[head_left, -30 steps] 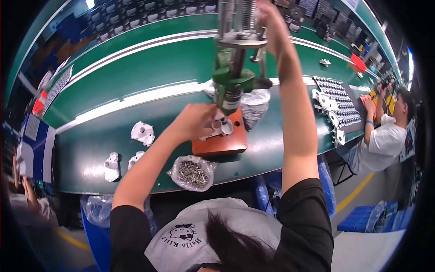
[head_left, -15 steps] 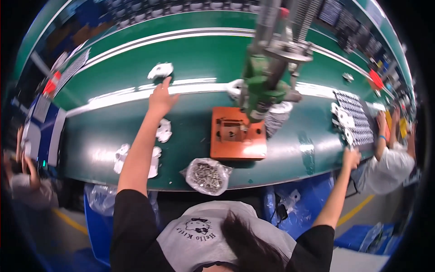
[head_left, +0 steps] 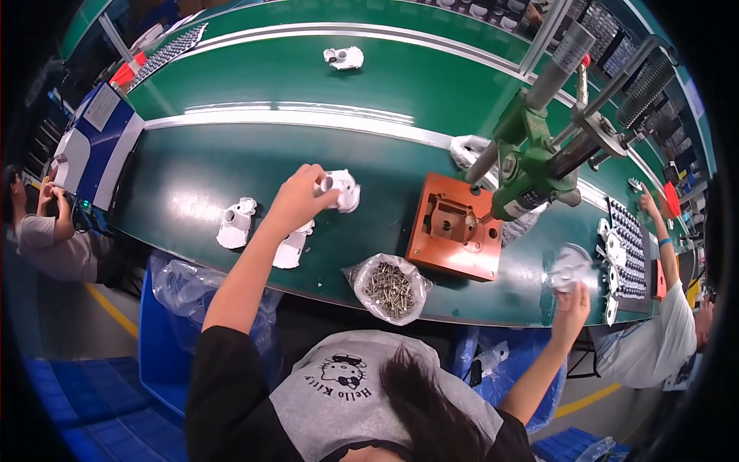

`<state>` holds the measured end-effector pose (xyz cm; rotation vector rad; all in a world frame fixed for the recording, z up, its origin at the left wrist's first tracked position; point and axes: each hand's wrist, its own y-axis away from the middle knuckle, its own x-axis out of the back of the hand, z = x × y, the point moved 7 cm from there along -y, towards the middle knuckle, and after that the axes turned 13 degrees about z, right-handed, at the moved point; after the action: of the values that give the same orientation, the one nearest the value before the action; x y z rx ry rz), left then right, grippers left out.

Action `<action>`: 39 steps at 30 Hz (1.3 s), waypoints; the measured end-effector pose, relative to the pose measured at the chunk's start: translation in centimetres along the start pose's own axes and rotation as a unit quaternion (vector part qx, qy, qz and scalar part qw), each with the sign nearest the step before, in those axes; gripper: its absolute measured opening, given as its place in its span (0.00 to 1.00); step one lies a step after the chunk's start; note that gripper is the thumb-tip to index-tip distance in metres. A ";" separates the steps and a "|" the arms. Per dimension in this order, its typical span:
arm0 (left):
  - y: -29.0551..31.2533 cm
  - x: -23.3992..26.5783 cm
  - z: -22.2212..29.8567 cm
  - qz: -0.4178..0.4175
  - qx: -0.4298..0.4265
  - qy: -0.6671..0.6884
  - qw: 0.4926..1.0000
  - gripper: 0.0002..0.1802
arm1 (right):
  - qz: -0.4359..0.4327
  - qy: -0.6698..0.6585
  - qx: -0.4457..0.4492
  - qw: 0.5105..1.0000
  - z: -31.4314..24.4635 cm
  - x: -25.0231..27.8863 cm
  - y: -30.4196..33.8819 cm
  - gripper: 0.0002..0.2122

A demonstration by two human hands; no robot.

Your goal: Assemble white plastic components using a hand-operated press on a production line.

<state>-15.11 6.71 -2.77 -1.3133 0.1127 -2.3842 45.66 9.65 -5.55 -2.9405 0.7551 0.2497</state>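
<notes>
My left hand (head_left: 302, 202) is closed on the left edge of a white molded part (head_left: 345, 191) with a short round tube, at or just above the green table. To the right, my right hand (head_left: 572, 309) pinches another white molded part (head_left: 571, 266), blurred by motion. Two similar parts lie left of and below my left hand: one white part (head_left: 235, 222) stands apart, and a second white part (head_left: 291, 248) is partly covered by my forearm. Between my hands sits an orange fixture block (head_left: 454, 227) with a recessed nest under a green press (head_left: 531, 158).
A clear bag of metal pins (head_left: 391, 291) rests at the table's front edge. Another white part (head_left: 344, 58) lies on the green belt. At right, a black tray (head_left: 630, 250) holds rows of small pieces, beside several white parts. Co-workers sit at both sides; a blue-white machine (head_left: 96, 146) stands left.
The view has shifted. My left hand has drawn back from the belt to a white part on the table. My right hand has come inward from beside the tray with a white part.
</notes>
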 end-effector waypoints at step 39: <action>12.6 0.0 -0.3 -0.036 0.353 0.707 0.611 0.14 | -0.698 0.237 0.236 0.634 26.2 -28.9 39.5 0.35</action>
<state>-11.40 -4.83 -6.27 1.0677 -0.4059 -2.4126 -1.94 -7.76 -28.05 -2.1489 -1.3165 -0.7296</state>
